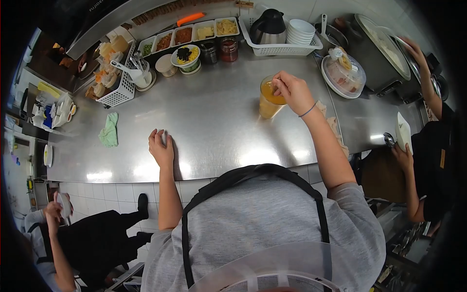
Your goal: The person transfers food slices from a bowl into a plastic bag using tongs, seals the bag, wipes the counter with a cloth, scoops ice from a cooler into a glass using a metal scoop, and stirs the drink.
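My right hand (292, 90) is over a tall clear glass (270, 104) of orange-yellow drink. Its fingers are pinched together at the mouth of the glass, and whatever they hold is hidden behind them. The glass stands on the steel counter (214, 112) near its right part. My left hand (161, 150) rests on the counter near the front edge, fingers loosely bent and a gap showing beside the thumb. To its left lies a crumpled green cloth (109, 130).
Topping tubs (184, 36), a bowl (186, 57) and dark jars (228, 49) line the back. A white basket (282, 48) holds a jug and stacked bowls. At right is a domed container (343, 73). Co-workers stand at both sides, one holding a white dish (403, 132).
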### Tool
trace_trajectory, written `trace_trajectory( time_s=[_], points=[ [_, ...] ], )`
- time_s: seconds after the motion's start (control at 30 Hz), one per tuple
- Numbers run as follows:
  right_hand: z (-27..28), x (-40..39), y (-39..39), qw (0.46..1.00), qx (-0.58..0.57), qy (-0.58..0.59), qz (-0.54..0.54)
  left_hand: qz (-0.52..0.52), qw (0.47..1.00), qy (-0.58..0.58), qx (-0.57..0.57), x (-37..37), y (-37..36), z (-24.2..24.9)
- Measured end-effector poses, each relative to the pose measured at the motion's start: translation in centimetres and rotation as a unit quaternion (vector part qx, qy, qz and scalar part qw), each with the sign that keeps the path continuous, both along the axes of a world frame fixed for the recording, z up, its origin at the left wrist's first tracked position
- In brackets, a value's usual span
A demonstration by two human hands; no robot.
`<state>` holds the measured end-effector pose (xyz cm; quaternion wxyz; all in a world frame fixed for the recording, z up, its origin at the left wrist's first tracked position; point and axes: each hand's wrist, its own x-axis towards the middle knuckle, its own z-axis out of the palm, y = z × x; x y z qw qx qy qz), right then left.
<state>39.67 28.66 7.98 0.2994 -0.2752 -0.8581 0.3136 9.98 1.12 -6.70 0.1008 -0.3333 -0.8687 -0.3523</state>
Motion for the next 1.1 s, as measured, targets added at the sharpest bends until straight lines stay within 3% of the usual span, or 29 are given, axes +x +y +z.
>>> trace_trajectory(
  time_s=[0.13, 0.33, 0.43, 0.63, 0.73, 0.93, 1.1],
  points=[
    [-0.1, 0.4, 0.6, 0.994, 0.094, -0.047, -0.026, -0.004, 1.0, 0.013, 0.003, -0.1, 0.0, -0.2],
    [0.1, -0.2, 0.2, 0.999, 0.027, -0.007, -0.023, -0.008, 1.0, 0.029, -0.006, -0.1, 0.0, -0.1],
    [0.4, 0.1, 0.6, 0.995, 0.085, -0.053, -0.021, -0.01, 1.0, 0.028, -0.007, -0.2, -0.1, -0.1],
    [0.7, -0.2, 0.2, 0.999, 0.026, -0.039, -0.014, -0.015, 0.999, 0.03, -0.002, -0.2, -0.1, -0.2],
    [0.9, 0.1, 0.4, 0.994, 0.078, -0.074, -0.025, -0.01, 1.0, 0.026, -0.007, -0.1, -0.1, -0.1],
    [0.8, -0.3, 0.0, 0.999, 0.025, -0.036, -0.006, -0.011, 1.0, 0.027, -0.011, -0.1, 0.0, -0.1],
    [1.2, 0.0, 0.1, 0.996, 0.049, -0.068, -0.014, -0.007, 1.0, 0.016, -0.015, 0.0, 0.0, 0.2]
  ],
)
